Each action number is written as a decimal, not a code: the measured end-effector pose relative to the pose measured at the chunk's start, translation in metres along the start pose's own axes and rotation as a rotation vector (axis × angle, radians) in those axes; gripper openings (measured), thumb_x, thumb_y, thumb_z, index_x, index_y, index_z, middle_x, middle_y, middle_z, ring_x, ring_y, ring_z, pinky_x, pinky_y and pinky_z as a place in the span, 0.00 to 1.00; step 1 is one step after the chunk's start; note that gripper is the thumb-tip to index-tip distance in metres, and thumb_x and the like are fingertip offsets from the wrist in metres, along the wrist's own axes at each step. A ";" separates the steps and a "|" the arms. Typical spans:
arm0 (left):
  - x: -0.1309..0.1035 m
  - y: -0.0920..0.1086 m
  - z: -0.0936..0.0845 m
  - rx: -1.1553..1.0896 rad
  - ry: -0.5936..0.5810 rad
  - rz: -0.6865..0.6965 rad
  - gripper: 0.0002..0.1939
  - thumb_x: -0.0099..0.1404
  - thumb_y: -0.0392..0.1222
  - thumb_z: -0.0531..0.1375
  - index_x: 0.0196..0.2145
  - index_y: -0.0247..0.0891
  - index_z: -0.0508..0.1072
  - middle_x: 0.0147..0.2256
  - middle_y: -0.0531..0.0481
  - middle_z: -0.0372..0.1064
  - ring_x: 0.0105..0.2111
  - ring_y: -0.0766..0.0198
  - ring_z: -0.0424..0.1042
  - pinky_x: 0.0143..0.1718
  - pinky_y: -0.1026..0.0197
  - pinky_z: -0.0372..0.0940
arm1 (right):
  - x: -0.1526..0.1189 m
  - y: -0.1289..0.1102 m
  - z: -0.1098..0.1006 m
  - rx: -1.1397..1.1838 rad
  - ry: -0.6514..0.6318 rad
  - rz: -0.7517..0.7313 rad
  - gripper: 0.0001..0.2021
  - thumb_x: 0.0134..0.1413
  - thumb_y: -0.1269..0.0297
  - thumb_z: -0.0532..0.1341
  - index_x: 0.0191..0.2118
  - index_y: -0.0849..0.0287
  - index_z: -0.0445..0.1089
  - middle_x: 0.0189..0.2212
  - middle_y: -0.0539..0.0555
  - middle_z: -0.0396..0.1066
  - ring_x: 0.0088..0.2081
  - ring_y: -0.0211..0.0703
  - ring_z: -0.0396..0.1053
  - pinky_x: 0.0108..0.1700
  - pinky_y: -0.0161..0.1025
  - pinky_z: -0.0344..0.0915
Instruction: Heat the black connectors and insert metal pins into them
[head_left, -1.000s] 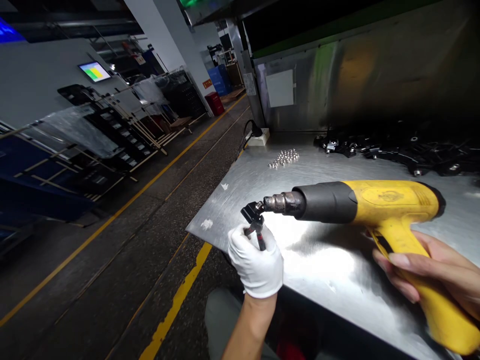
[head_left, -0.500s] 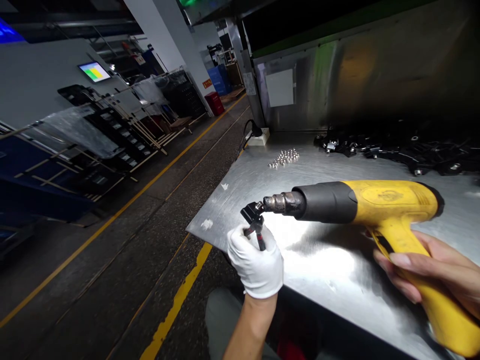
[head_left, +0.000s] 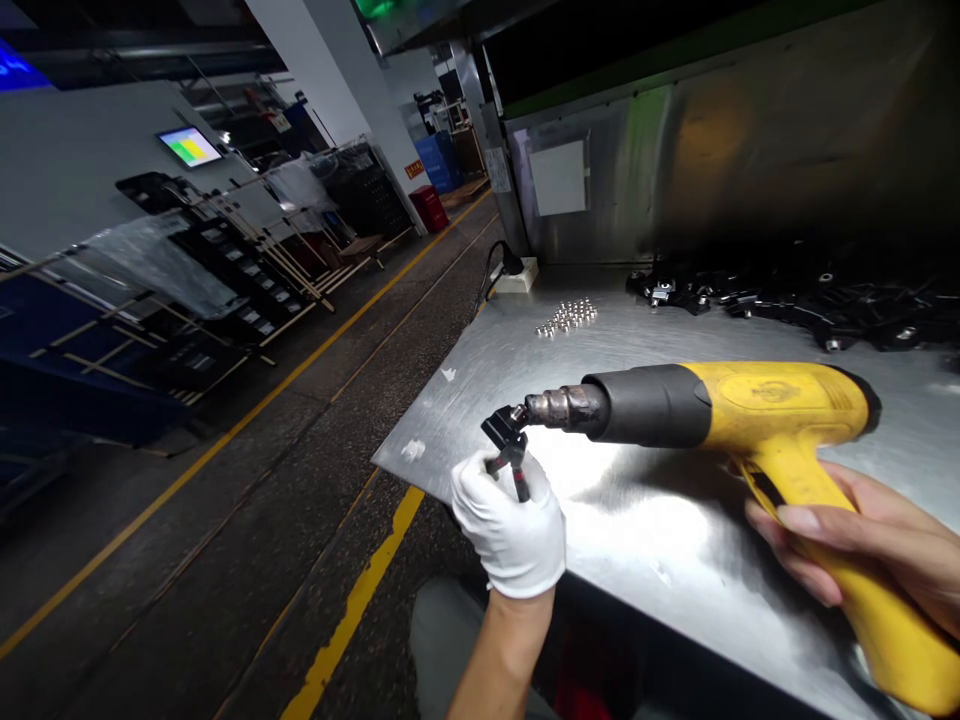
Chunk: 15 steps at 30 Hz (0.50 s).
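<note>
My left hand, in a white glove, is closed around a small black part with a metal piece at its top. My bare right hand grips the handle of a yellow heat gun with a dark grey collar. The gun's stepped metal nozzle points left, its tip right beside the metal piece on the black part. Both hands are over the near side of a shiny metal table.
Several small silver fittings lie on the table. Black parts are heaped along its back right, and a white power strip with a black plug sits at the back left. Racks stand across the aisle.
My left hand and the heat gun have shifted very slightly left. The nozzle tip remains beside the black part, and both grips are unchanged.
</note>
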<state>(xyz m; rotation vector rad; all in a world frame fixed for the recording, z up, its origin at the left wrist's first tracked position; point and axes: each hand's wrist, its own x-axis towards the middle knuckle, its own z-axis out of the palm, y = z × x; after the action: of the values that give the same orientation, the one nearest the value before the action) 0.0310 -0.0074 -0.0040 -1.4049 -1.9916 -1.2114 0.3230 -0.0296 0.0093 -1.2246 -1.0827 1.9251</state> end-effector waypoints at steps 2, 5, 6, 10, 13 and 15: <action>0.000 0.000 0.001 0.011 0.013 0.007 0.11 0.63 0.41 0.61 0.42 0.38 0.64 0.35 0.45 0.66 0.37 0.54 0.69 0.42 0.52 0.65 | 0.000 -0.001 0.000 -0.002 0.003 0.004 0.19 0.55 0.45 0.64 0.35 0.60 0.70 0.19 0.53 0.67 0.22 0.40 0.61 0.25 0.34 0.59; 0.000 0.000 0.001 0.023 0.028 0.015 0.12 0.63 0.42 0.62 0.42 0.38 0.64 0.35 0.45 0.66 0.37 0.54 0.69 0.43 0.52 0.65 | 0.000 0.000 -0.001 0.008 -0.019 -0.009 0.18 0.56 0.46 0.64 0.35 0.60 0.70 0.19 0.53 0.67 0.22 0.40 0.61 0.26 0.34 0.59; 0.000 0.000 0.001 0.023 0.031 0.016 0.12 0.63 0.42 0.62 0.42 0.38 0.64 0.35 0.45 0.66 0.37 0.54 0.69 0.43 0.52 0.65 | -0.001 0.000 -0.002 0.014 -0.025 -0.012 0.18 0.56 0.47 0.64 0.35 0.60 0.70 0.19 0.53 0.68 0.22 0.40 0.62 0.26 0.34 0.60; 0.001 0.000 0.001 0.013 0.043 0.010 0.13 0.63 0.43 0.62 0.42 0.39 0.64 0.36 0.45 0.67 0.39 0.53 0.70 0.44 0.51 0.64 | -0.001 0.002 -0.003 0.031 -0.023 -0.015 0.18 0.56 0.47 0.64 0.34 0.59 0.71 0.19 0.53 0.68 0.22 0.41 0.62 0.25 0.35 0.61; 0.000 0.000 0.001 0.030 0.047 0.008 0.14 0.63 0.45 0.63 0.42 0.40 0.64 0.37 0.43 0.67 0.40 0.51 0.70 0.45 0.49 0.64 | -0.001 0.002 -0.003 0.028 -0.026 -0.013 0.18 0.56 0.46 0.64 0.34 0.59 0.71 0.19 0.54 0.68 0.22 0.41 0.62 0.25 0.34 0.60; 0.000 0.000 0.001 0.042 0.049 0.007 0.15 0.63 0.46 0.63 0.43 0.40 0.63 0.38 0.43 0.67 0.41 0.50 0.69 0.46 0.48 0.64 | -0.001 0.002 -0.003 0.026 -0.027 -0.015 0.18 0.56 0.46 0.64 0.35 0.59 0.71 0.19 0.54 0.68 0.22 0.40 0.61 0.25 0.34 0.60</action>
<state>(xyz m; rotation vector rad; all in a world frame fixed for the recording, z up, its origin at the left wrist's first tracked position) 0.0310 -0.0065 -0.0041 -1.3481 -1.9655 -1.1828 0.3261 -0.0301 0.0072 -1.1765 -1.0747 1.9431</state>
